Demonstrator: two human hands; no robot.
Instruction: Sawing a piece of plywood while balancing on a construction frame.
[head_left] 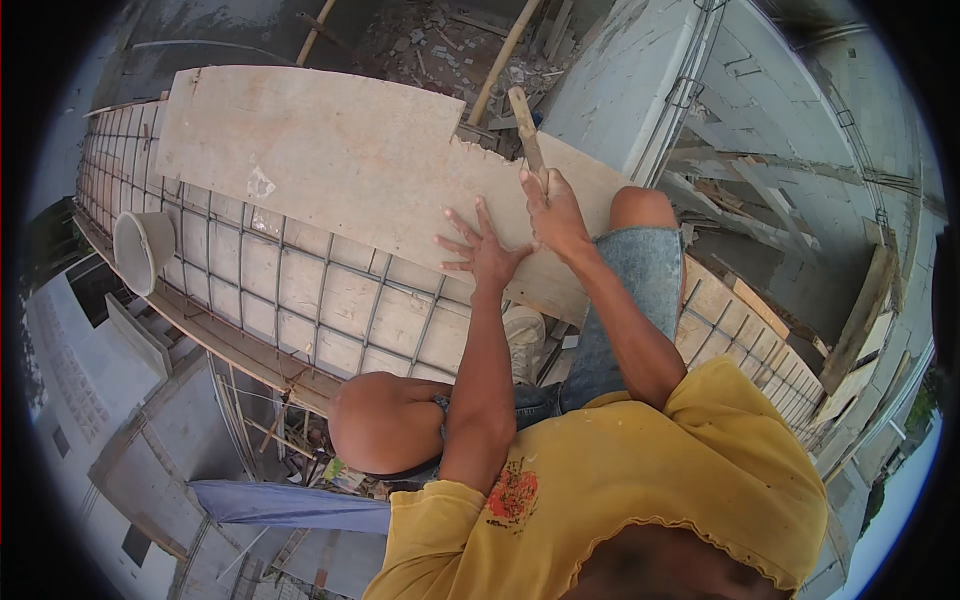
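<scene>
Right hand [556, 215]: one, yours, wrapped around the near end of the stick [525, 122]; a full fist, no gap to be seen.
Left hand [490, 262]: one, yours, fingers spread wide on the board [310, 140], holding nothing.
Stick: one, wooden; long axis running away from your right fist and leaning a little left, its far end beyond the board's ragged notch [485, 150]. Whether it touches the board — you cannot tell from here.
Board: one, pale, flat, in front of you; long axis across your view, from far left toward your right knee [643, 207]. It lies below and mostly leftward of the right fist.
Nearer hand: the right, to the notch; the left rests nearer your body, just left of the right wrist.
Notch: one, in the board's far edge, ahead of your hands and slightly left of the fist.
Mesh [321, 300]: steel bars, showing past the board's near edge; bars too many to count surely.
Bucket [133, 255]: one, grey, well to your left.
Shoe [523, 345]: one visible, below the left hand.
</scene>
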